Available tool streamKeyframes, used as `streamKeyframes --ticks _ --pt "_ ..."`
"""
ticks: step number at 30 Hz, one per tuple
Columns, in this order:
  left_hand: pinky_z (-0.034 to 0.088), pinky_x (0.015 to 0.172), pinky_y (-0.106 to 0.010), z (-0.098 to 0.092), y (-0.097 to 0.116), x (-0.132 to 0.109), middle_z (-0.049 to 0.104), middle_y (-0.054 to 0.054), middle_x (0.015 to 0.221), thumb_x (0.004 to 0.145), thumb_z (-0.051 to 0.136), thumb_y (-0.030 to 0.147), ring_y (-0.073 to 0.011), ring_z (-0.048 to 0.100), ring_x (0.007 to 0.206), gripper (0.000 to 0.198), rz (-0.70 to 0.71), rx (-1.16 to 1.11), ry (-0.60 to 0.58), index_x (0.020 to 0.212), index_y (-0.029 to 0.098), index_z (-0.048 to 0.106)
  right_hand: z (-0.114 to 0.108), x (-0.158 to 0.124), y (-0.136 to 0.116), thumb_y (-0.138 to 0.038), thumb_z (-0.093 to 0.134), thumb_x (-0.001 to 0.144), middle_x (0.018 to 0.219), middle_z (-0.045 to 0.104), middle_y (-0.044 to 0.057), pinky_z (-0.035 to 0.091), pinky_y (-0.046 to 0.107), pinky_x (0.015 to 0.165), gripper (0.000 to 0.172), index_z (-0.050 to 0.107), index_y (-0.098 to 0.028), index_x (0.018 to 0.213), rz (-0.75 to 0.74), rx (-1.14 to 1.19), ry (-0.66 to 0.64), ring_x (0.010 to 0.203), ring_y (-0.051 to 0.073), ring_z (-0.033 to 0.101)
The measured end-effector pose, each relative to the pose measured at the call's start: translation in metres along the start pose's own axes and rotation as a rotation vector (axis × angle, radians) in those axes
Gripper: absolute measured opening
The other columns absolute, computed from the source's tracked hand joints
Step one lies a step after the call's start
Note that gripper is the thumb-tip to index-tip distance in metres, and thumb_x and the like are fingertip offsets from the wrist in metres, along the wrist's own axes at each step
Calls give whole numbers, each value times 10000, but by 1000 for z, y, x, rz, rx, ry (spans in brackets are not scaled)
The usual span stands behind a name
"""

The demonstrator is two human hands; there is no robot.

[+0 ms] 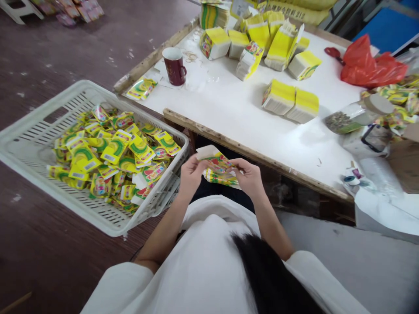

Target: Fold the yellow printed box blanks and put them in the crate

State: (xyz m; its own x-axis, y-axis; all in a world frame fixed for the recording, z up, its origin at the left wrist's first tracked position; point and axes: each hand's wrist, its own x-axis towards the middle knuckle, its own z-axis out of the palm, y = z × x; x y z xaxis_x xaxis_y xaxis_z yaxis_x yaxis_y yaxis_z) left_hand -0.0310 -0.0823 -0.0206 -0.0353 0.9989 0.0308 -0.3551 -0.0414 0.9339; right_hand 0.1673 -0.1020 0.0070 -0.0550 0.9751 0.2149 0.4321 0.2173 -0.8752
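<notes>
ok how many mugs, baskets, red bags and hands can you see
mug: 1
basket: 1
red bag: 1
hand: 2, left hand and right hand, both gripping packets
total: 5

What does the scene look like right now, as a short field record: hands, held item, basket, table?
left hand: grips the near-left end of a bundle of printed packets
right hand: grips the bundle's right end, fingers curled over it
position: bundle held over the lap, just below the table edge
basket: white plastic, to the person's left, holding many loose packets
table items: dark red mug, yellow stacks, red bag
</notes>
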Motion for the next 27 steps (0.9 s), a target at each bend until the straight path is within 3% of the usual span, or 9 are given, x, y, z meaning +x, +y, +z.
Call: streamKeyframes --ticks 4,7,9,12,14,18,20,23,27 --pt "406 1157 -487 -23 31 12 535 -191 1484 674 807 658 -332 531 1369 956 186 356 -213 1443 205 463 -10 3 -4 -104 531 923 915 754 51 539 361 783 307 785 -272 964 -328 -349 14 850 208 625" --pt "385 1166 -542 -15 42 12 523 -223 1476 496 938 555 -397 490 1389 1146 74 746 -446 1448 155 442 -5 3 -9 -105 544 943 910 746 47 530 359 788 308 787 -294 950 -507 -443 -38 846 200 613" --pt "456 1105 -526 0 38 7 580 -211 1410 545 927 477 -391 560 1317 1045 -14 874 -501 1417 141 460 3 1 -11 -115 557 945 921 739 44 530 361 794 285 777 -294 914 -543 -470 28 847 196 618" --pt "524 1017 -465 20 23 -1 647 -159 1311 697 814 377 -330 645 1201 773 -27 900 -325 1356 159 476 17 -6 -11 -131 554 955 973 712 46 556 352 786 254 749 -291 934 -462 -426 245 873 190 648" --pt "545 962 -431 27 14 -6 674 -122 1248 711 779 338 -299 674 1129 716 9 873 -173 1334 185 461 30 -14 -11 -135 550 955 1055 692 59 579 356 799 236 714 -289 1026 -400 -345 378 933 195 669" --pt "561 871 -381 28 4 -11 686 -89 1175 692 771 302 -263 696 1020 745 56 814 -34 1339 210 414 56 -32 -11 -196 548 959 1252 635 112 575 453 939 260 602 -273 1202 -282 -101 406 1157 249 645" --pt "563 872 -386 25 3 -11 676 -99 1195 702 771 336 -270 693 1036 767 80 816 -4 1356 209 393 62 -36 -13 -266 564 959 1264 621 114 592 449 916 289 534 -274 1246 -182 117 361 1128 244 667" --pt "554 926 -401 21 3 -10 650 -124 1263 733 755 398 -291 670 1126 785 155 878 -1 1388 199 370 52 -26 -17 -373 632 928 1062 649 47 608 336 755 299 501 -268 1176 -8 382 359 849 168 701" --pt "552 944 -386 19 3 -10 647 -133 1274 747 757 429 -291 665 1148 792 244 920 -191 1398 187 378 18 1 -22 -519 693 848 755 582 -29 539 259 650 332 575 -224 943 59 366 361 674 129 595"
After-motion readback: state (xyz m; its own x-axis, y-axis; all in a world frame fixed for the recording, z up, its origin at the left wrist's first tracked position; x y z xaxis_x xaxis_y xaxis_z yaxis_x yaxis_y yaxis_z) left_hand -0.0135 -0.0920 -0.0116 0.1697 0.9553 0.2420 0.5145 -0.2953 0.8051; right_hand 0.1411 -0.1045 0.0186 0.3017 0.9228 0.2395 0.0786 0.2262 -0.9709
